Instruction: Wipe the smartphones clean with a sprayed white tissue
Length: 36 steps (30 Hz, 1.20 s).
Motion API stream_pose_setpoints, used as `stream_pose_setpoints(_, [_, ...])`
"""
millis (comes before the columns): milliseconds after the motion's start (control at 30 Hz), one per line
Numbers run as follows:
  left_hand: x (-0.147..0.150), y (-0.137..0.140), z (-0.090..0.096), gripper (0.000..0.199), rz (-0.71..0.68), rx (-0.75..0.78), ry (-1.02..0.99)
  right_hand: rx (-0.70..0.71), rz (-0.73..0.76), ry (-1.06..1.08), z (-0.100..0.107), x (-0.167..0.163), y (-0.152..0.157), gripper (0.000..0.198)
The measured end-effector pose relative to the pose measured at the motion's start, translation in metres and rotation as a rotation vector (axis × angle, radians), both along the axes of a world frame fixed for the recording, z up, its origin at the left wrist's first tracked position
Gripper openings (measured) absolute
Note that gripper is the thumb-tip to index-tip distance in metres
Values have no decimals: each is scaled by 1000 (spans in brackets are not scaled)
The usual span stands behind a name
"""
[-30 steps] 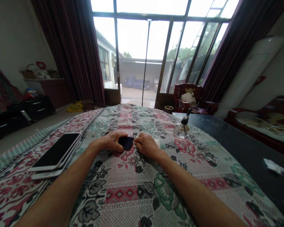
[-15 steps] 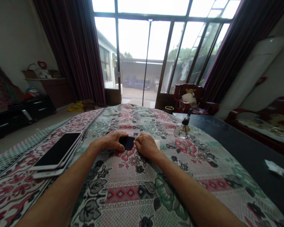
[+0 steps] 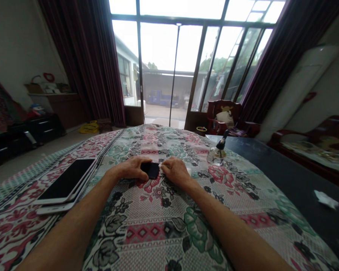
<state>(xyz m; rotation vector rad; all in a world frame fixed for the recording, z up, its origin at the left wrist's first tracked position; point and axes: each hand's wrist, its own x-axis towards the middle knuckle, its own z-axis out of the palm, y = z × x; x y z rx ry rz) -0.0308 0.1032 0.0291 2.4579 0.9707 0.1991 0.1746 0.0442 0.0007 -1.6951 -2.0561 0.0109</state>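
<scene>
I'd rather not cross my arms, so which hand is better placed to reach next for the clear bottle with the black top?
Probably your right hand: it is nearer the clear bottle, on the same side, though it pinches something small and white. Your left hand is farther, gripping the dark smartphone.

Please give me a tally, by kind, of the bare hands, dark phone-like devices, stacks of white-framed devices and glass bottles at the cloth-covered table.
Bare hands: 2 (left hand, right hand)
Dark phone-like device: 1
Stack of white-framed devices: 1
Glass bottle: 1
Total: 5
</scene>
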Motion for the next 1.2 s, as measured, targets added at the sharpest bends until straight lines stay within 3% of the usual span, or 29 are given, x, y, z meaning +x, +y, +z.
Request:
stream_pose_setpoints(200, [2,-3,0,49,21,-29,-2,-63,-2,-68,-1,-8,-1,23])
stream_pose_setpoints(433, [2,-1,0,48,0,-18,7,-179,237,74,3,7,2,19])
stream_pose_setpoints(633, [1,-2,2,43,10,-22,30,13,-56,8,6,9,5,24])
stream_pose_setpoints(767, [2,-4,2,43,21,-34,19,-8,-76,-137,4,-6,1,26])
stream_pose_setpoints(967, [3,-1,-1,44,15,-3,5,-51,8,-221,6,-14,-5,26])
stream_pose_setpoints(1133, [2,1,-3,42,28,19,-6,-209,240,11,7,5,0,17])
stream_pose_setpoints(1200, [2,1,-4,43,37,-9,-16,-183,214,64,7,10,3,19])
